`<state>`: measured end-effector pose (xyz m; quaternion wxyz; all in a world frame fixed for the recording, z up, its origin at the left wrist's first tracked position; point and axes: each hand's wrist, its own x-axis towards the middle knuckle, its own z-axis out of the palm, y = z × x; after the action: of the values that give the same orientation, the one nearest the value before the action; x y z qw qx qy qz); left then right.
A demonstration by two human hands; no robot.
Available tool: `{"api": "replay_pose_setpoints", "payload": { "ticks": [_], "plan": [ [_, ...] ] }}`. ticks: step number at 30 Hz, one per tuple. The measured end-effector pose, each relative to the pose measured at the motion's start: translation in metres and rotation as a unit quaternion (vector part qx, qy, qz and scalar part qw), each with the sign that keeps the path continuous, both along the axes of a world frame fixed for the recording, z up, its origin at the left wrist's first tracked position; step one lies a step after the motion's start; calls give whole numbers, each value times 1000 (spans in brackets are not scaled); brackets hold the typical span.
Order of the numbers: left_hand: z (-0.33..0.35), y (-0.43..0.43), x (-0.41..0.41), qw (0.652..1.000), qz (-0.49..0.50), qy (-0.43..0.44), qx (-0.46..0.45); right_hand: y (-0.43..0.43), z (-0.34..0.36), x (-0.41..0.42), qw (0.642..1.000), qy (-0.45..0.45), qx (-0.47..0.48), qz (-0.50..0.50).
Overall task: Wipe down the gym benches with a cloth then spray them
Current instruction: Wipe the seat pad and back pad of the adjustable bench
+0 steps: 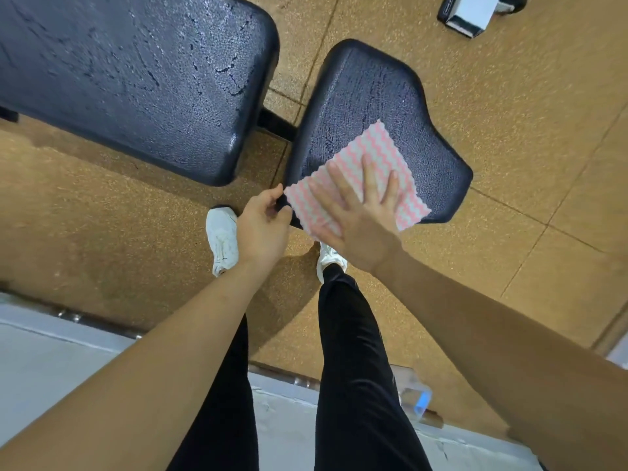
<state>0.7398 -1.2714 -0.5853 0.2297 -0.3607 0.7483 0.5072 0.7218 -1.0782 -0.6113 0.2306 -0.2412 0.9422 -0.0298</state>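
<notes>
A cloth (380, 144) is pressed flat on the bench's seat pad (370, 93).
The pad's near corner is gripped by the left hand (263, 226), fingers curled round its edge; the cloth is held down by the right hand (360, 222), fingers straight and spread. Beyond, the back pad (136, 79) is seen wet.

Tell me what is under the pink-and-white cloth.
The black seat pad lies under the cloth, whose near edge overhangs the pad. The right hand presses flat on top. The pad's surface beneath is covered and cannot be seen.
</notes>
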Motion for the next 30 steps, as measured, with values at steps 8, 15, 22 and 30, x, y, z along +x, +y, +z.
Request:
{"api": "replay_pose_setpoints", "payload": {
  "ticks": [8,15,22,30],
  "plan": [
    [2,8,-6,995,-57,-7,-86,46,7,9,987,-20,47,-153],
    [1,9,-12,987,-81,-28,-138,70,2,-36,954,9,71,-292],
    [2,11,-10,990,-54,-21,-131,32,-2,-89,972,30,37,-229],
    [-3,1,-11,998,-16,-29,-59,-26,-12,-94,996,85,-21,27]
  ]
}}
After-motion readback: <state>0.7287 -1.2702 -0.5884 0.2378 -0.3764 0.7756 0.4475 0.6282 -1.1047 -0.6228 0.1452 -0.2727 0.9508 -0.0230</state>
